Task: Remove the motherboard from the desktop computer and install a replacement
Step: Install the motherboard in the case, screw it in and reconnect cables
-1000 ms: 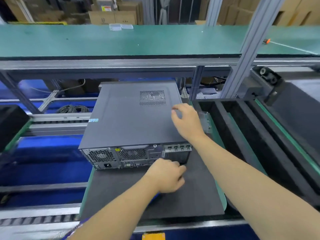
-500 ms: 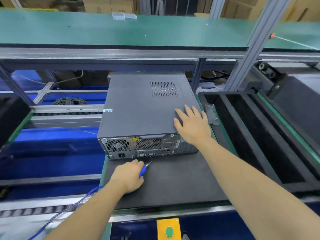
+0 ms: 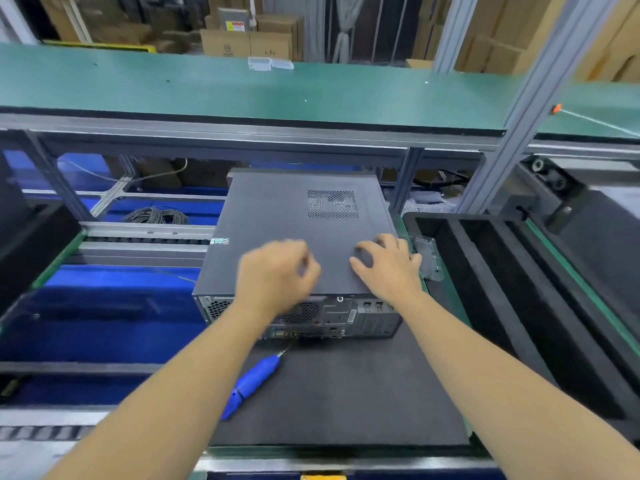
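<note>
Dark grey desktop computer lies flat on black foam mat, side panel up with mesh vent, rear ports facing the person. Right hand presses flat, fingers spread, on the panel's near right corner. Left hand over panel, motion-blurred; grip can't tell. Blue screwdriver lies loose on mat.

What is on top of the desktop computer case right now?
Both hands: the right hand rests spread on the side panel near its right edge; the left hand is blurred above it, contact unclear. The motherboard inside is hidden by the closed panel.
</note>
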